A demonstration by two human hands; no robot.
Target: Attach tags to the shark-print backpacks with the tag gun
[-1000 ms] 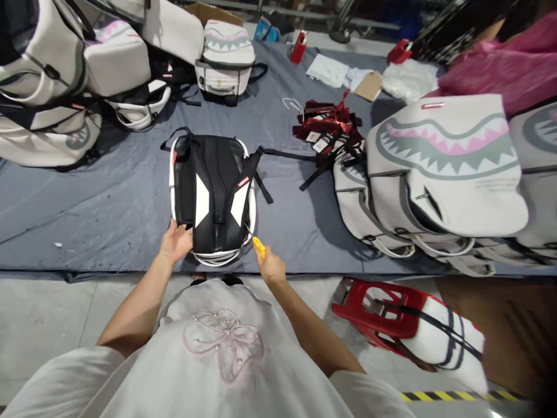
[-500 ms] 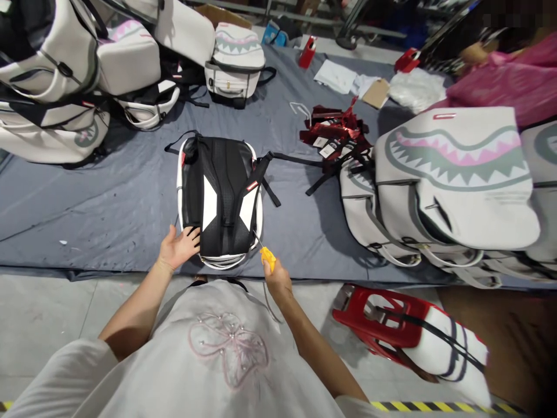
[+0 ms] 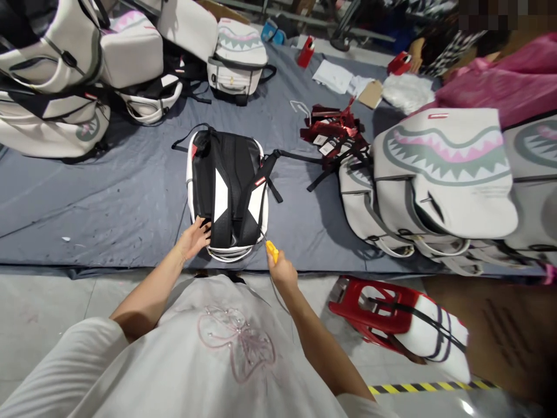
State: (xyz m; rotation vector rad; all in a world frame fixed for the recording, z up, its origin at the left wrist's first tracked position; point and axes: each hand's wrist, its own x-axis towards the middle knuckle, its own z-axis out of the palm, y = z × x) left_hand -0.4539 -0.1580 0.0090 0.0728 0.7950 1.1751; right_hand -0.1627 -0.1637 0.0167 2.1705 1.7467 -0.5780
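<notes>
A black-and-white backpack (image 3: 234, 186) lies on the grey-covered table with its straps and back panel facing up. My left hand (image 3: 196, 239) rests against its lower left edge, fingers apart, the tips touching the black side. My right hand (image 3: 284, 271) is closed around a yellow-handled tool (image 3: 272, 251) with a thin metal shaft. The shaft points at the lower right edge of the backpack; whether its tip touches there I cannot tell. A thin cord hangs below my right hand.
White backpacks (image 3: 56, 49) are piled at the left, and grey shark-mouth backpacks (image 3: 452, 168) at the right. Red tags (image 3: 333, 130) lie behind the backpack's long strap. A red stool (image 3: 369, 307) stands on the floor. Another person's hand (image 3: 416, 55) shows at the back right.
My left hand has moved up and in against the backpack's side, its fingers now more curled. My right hand still holds the tool by the lower right edge. The view has shifted slightly.
</notes>
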